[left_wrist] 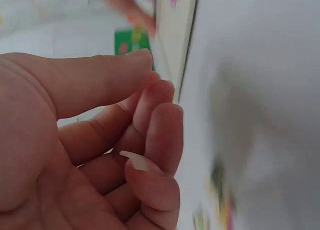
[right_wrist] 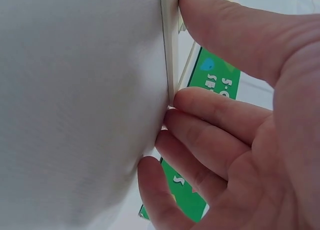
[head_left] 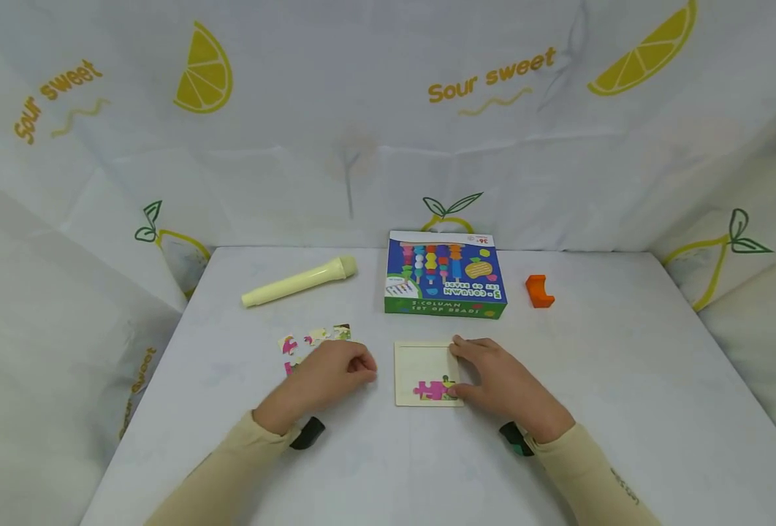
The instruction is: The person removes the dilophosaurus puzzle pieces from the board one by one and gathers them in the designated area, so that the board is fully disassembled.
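A small square puzzle board (head_left: 417, 361) with a raised rim lies in front of me. Joined pink and green jigsaw pieces (head_left: 432, 390) fill part of its lower right. At the board's right side, my right hand (head_left: 503, 376) holds it, thumb at the lower right over the pieces and forefinger at the upper right corner. My left hand (head_left: 332, 372) hovers left of the board, fingers loosely curled; the left wrist view shows nothing between them. Loose jigsaw pieces (head_left: 288, 344) lie behind the left hand, which partly hides them.
Behind the board stands a blue and green bead-set box (head_left: 446, 276). A pale yellow tube (head_left: 299, 281) with a wider end lies back left. An orange block with a curved notch (head_left: 539, 291) sits right of the box. A printed white curtain (head_left: 296, 168) hangs behind the table.
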`<state>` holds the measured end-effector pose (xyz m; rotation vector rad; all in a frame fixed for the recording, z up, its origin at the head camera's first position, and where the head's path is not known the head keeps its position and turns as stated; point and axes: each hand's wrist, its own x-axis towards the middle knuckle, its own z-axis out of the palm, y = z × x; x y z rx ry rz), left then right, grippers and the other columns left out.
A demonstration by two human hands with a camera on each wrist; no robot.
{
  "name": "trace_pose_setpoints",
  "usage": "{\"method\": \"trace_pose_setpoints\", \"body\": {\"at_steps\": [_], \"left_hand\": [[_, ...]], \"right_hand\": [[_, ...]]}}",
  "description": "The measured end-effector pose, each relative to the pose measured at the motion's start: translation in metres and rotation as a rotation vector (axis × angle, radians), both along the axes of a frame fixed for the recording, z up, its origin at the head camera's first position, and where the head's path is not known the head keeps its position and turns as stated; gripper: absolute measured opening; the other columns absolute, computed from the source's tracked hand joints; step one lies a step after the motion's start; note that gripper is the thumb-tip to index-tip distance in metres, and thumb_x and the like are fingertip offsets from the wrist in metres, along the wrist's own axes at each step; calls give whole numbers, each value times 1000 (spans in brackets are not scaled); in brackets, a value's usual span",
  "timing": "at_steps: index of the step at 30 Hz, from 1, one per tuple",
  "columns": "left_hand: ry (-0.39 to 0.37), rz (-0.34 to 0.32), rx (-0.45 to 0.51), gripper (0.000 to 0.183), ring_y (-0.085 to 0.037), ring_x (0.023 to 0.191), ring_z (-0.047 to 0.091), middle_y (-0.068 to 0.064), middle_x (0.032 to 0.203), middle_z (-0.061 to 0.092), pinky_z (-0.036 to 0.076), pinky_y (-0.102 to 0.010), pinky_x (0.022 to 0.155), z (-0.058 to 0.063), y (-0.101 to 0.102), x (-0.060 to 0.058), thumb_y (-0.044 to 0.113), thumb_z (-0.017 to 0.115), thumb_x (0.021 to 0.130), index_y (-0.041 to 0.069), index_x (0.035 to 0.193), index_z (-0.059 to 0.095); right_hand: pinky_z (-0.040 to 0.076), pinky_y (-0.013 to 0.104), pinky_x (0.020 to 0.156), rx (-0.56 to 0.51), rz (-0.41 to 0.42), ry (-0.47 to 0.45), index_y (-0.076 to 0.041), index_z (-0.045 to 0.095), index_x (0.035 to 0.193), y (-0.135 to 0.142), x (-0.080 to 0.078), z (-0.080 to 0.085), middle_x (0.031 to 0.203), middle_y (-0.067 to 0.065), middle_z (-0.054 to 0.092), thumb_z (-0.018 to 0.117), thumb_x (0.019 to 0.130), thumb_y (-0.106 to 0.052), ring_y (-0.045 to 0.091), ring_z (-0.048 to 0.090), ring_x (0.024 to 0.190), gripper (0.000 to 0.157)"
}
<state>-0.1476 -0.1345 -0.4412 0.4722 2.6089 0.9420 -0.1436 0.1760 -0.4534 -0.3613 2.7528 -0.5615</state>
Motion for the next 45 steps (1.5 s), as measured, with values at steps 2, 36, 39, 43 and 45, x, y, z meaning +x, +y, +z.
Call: {"method": "trace_pose_setpoints", "body": {"at_steps": [2,36,39,43,45], "left_hand": [[0,-66,-25,4,-8,80,58,11,84,66,51,-25,75,-5,27,0,22,79,99,19,98,77],[3,-136,-169,23,-10,78,55,5,86,63,48,-24,70,-7,91,-2,28,90,90,12,98,76],[8,-135,-152,23,-10,76,55,7,81,65,48,-23,68,-8,91,-2,27,90,90,11,98,76],[-2,-124,-124,22,-10,74,56,8,77,65,47,-23,66,-8,91,-2,25,90,90,10,98,76],[-10,-118,-113,21,-10,74,56,8,76,65,48,-23,66,-8,91,-2,24,90,89,10,98,76]], "right_hand": [[49,56,118,-4,-6,-6,-12,56,158,1,0,0,167,9,51,90,88,-40,37,47,152,83],[48,56,119,-16,10,17,-13,55,159,5,3,-4,169,5,50,89,90,-38,36,46,153,81],[48,56,119,-22,13,18,-13,55,159,5,3,-5,169,6,50,89,90,-37,36,46,153,80],[47,56,119,-36,26,32,-11,55,158,6,3,-5,168,7,50,89,90,-37,36,47,152,80],[47,56,119,-38,30,38,-11,56,158,6,3,-5,168,7,50,89,90,-36,37,48,152,79]]}}
